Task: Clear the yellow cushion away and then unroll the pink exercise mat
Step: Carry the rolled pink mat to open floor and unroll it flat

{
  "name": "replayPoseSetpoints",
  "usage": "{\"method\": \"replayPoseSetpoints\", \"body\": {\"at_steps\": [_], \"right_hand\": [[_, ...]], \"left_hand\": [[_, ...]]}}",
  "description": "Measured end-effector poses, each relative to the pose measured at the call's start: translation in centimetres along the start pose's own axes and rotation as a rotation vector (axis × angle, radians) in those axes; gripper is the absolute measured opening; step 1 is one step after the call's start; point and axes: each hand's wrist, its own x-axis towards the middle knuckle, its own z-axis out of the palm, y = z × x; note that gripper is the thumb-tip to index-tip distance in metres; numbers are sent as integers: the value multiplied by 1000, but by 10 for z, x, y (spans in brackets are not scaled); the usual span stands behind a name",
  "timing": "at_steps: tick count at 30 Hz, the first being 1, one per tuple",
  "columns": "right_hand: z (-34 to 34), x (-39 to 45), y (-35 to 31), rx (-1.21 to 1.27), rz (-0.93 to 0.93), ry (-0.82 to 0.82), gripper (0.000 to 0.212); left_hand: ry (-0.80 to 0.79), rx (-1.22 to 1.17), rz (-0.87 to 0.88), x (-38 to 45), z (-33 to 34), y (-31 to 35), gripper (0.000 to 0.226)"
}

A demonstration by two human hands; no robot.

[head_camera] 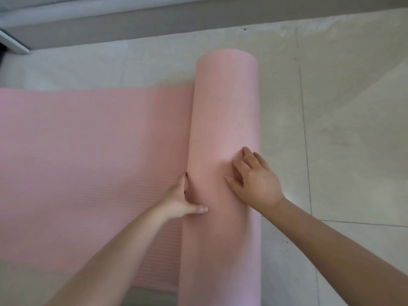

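The pink exercise mat (88,151) lies partly unrolled on the floor, its flat part spreading to the left. The rolled part (223,111) stands as a thick cylinder running from near to far through the middle of the view. My left hand (183,199) presses against the roll's left side where it meets the flat part, thumb stretched along the roll. My right hand (254,177) rests on top of the roll with its fingers spread and lightly bent. The yellow cushion is not in view.
Pale floor tiles (342,129) extend to the right of the roll and beyond the mat's far edge. A grey wall base or low ledge (132,23) runs along the top. A metal frame edge (13,43) shows at the upper left.
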Motion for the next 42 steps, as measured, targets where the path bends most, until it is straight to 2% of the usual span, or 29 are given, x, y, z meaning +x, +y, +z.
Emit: {"method": "replayPoseSetpoints", "body": {"at_steps": [4, 6, 8, 10, 13, 15, 19, 23, 24, 25, 27, 28, 30, 32, 35, 38, 40, 42], "right_hand": [[-11, 2, 4, -39, 138, -123, 70], [-15, 3, 8, -18, 189, -163, 73], [-17, 6, 12, 27, 200, -177, 71], [-17, 7, 16, 91, 220, -168, 68], [-20, 3, 24, 164, 228, -112, 65], [-24, -3, 31, 128, 145, -64, 62], [-34, -22, 40, 88, -86, 103, 48], [-48, -33, 50, 58, 35, 126, 35], [-50, -36, 53, 35, 95, 73, 44], [-51, -39, 56, 15, 168, 6, 57], [-53, -46, 61, -18, 286, -92, 78], [-54, -51, 60, -25, 322, -112, 83], [-53, -61, 60, -57, 376, -144, 87], [-55, -73, 63, -77, 425, -182, 91], [-53, -81, 67, -60, 440, -204, 94], [-59, -78, 75, -33, 402, -135, 100], [-62, -78, 88, -211, 142, -35, 94], [-63, -77, 101, -295, -68, -18, 69]], "left_hand": [[-17, -70, -31, -6, 25, 30, 116], [-48, -47, -110, -8, 30, 41, 111], [-156, -57, -203, -5, 21, 48, 78], [-199, -103, -209, 3, 2, 51, 45], [-173, -107, -100, 12, -15, 47, 29], [-157, -86, -30, 16, -14, 45, 23], [-181, 11, 69, 30, 1, 58, 34], [-51, -43, 162, 36, 13, 75, 38], [-18, -63, 167, 37, 17, 77, 38], [4, -60, 172, 37, 22, 81, 49], [40, 24, 147, 39, 33, 90, 91], [66, 64, 131, 39, 40, 95, 102], [85, 84, 118, 37, 52, 103, 113], [23, -18, 126, 31, 68, 113, 119], [-13, -113, 135, 25, 86, 120, 115], [45, -40, 236, 30, 88, 123, 82], [48, -25, 300, 39, 89, 121, 61], [51, -42, 360, 44, 85, 118, 57]]}}
